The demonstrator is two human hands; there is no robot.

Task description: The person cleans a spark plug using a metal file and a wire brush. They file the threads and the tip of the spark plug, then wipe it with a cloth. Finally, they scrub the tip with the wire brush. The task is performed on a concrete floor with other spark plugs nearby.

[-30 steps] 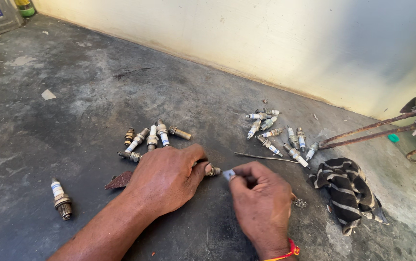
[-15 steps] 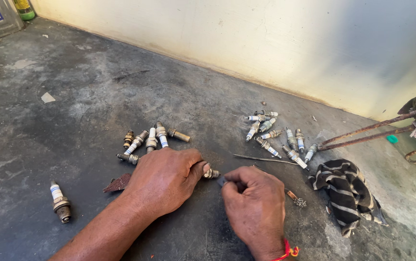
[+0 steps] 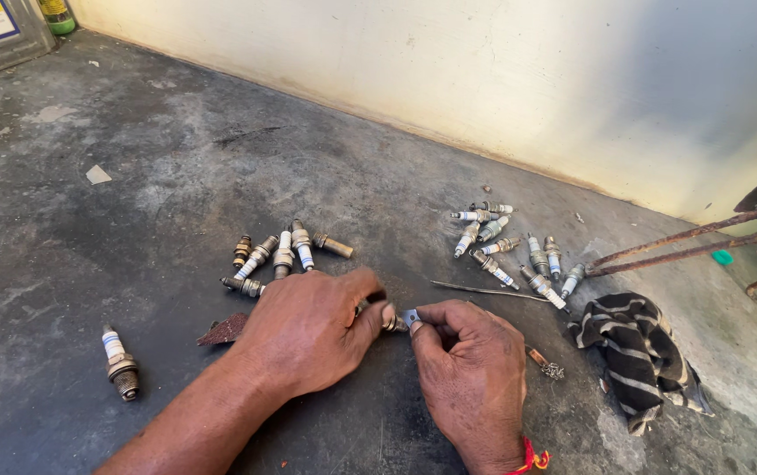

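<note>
My left hand point(image 3: 308, 330) lies over a spark plug point(image 3: 389, 320) on the grey floor and grips it, only the plug's tip showing past the fingers. My right hand point(image 3: 471, 374) pinches a small flat metal blade point(image 3: 411, 316) whose end meets the plug's tip. A red band sits on my right wrist. Several spark plugs point(image 3: 280, 253) lie just beyond my left hand. A second group of several spark plugs point(image 3: 510, 251) lies beyond my right hand.
One lone spark plug point(image 3: 120, 363) lies at the left. A brown scrap of abrasive paper point(image 3: 223, 330) sits by my left wrist. A thin wire point(image 3: 488, 291), a small wire brush point(image 3: 544, 361), a striped rag point(image 3: 638, 352) and rusty rods point(image 3: 677, 248) lie at the right. The wall point(image 3: 484, 79) runs behind.
Both hands have stayed together over the plug. My right hand has shifted slightly, bringing the small blade back against the plug's tip.
</note>
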